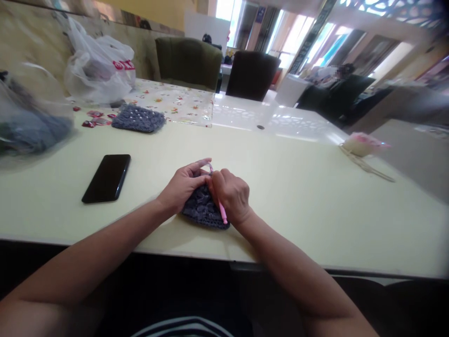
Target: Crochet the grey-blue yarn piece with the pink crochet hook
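A dark grey-blue crochet piece (201,206) is held low over the table's front part, between my two hands. My left hand (185,185) is closed on its upper left edge, with the forefinger stretched toward the hook's tip. In my closed right hand (231,192) is a pink crochet hook (222,213), whose handle end sticks out below the fist. The hook's light tip shows by my left fingertips. Yarn at the tip is too small to make out clearly.
A black phone (107,179) lies to the left. Behind it sit another grey crochet piece (138,118), red wrappers (94,119) and a white plastic bag (100,65). A clear bag (35,117) stands far left. A pink-and-cream item with a cord (363,144) lies at right.
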`<state>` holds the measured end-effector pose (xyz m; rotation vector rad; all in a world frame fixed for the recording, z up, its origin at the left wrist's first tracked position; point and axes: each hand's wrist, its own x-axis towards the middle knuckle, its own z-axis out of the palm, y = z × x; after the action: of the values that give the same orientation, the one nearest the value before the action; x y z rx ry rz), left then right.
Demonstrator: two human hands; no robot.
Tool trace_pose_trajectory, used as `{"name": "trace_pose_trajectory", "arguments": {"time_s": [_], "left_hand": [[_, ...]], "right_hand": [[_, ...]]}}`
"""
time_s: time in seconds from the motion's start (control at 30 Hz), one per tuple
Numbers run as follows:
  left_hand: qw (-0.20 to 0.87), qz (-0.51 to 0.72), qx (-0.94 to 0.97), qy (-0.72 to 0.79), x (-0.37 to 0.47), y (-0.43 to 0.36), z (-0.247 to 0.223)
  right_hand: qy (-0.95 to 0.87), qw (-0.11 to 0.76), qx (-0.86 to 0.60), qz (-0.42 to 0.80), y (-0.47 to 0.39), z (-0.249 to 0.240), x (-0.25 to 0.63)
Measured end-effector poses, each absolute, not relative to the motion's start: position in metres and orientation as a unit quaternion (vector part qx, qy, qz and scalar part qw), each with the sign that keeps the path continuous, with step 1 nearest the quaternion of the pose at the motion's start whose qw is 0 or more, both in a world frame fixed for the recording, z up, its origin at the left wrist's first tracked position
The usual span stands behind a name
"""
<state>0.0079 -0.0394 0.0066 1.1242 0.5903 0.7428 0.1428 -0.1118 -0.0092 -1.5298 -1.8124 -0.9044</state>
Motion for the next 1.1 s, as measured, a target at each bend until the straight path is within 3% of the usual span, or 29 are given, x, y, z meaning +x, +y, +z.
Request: {"name": "trace_pose_trajectory", "arguments": {"time_s": [0.13, 0.27, 0.73, 0.97, 1.1], "left_hand": [[0.824, 0.229, 0.454, 0.249, 0.003, -0.034, 0.014], [0.846, 0.198, 0.458, 0.189, -0.006, -0.026, 0.02], [0.813, 0.226, 0.495, 0.206, -0.017, -0.007, 0.026], [0.805, 0.223, 0.505, 0.217, -0.015, -0.009, 0.024], [0.816, 0.203, 0.5, 0.206, -0.008, -0.018, 0.016]], "right_hand": [[-0.687, 0.32, -0.541, -0.364, -0.116, -0.009, 0.143], [-0.754, 0.382, -0.451, -0.286, -0.116, -0.007, 0.154], [-0.775, 0.462, -0.424, -0.075, -0.117, 0.002, 0.164], [-0.723, 0.521, -0.441, 0.108, -0.122, 0.013, 0.166], [-0.739, 0.513, -0.434, 0.038, -0.116, 0.005, 0.165]]}}
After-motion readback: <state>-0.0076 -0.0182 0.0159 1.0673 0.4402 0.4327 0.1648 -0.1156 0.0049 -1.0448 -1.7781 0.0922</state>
